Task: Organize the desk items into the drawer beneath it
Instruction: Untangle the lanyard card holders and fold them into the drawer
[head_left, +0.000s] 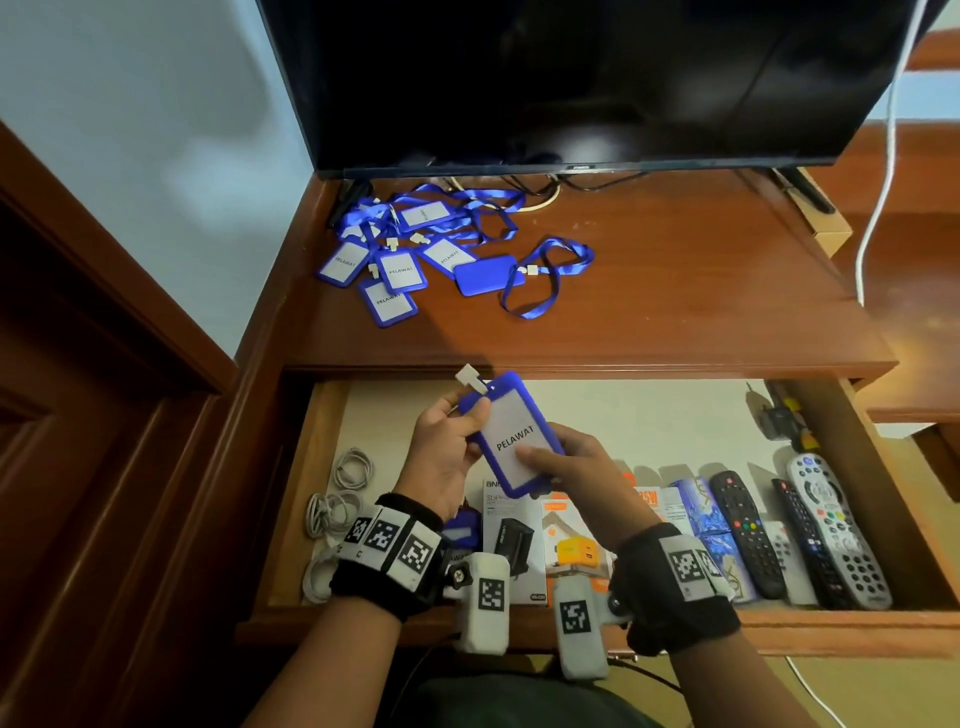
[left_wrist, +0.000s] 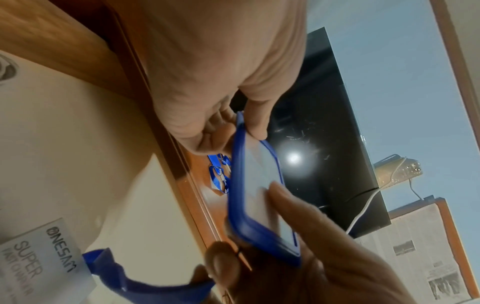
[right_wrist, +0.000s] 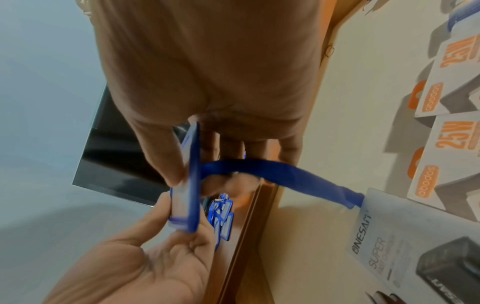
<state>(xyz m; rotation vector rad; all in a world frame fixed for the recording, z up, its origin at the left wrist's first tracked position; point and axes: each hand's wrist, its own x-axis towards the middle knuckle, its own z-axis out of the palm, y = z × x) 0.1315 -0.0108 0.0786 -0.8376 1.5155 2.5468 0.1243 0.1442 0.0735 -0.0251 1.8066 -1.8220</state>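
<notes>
Both hands hold one blue badge holder (head_left: 517, 434) over the open drawer (head_left: 291, 499), card face up, prob. to get the strap sorted before it goes in. Left hand (head_left: 447, 457) pinches the top edge, thumb on front; right hand (head_left: 571, 467) grips the lower end, thumb on the card. The lanyard (right_wrist: 280, 170) trails down behind the right fingers (right_wrist: 233, 148) toward the charger boxes (head_left: 519, 530). Pile of badges (head_left: 405, 249) waits on the bench (head_left: 675, 291) at 11 o'clock, under the TV (head_left: 571, 78). Drawer front is packed: cables (head_left: 337, 499) at 9, remotes (head_left: 789, 535) at 3. Free floor is at the back only, I'd say.
</notes>
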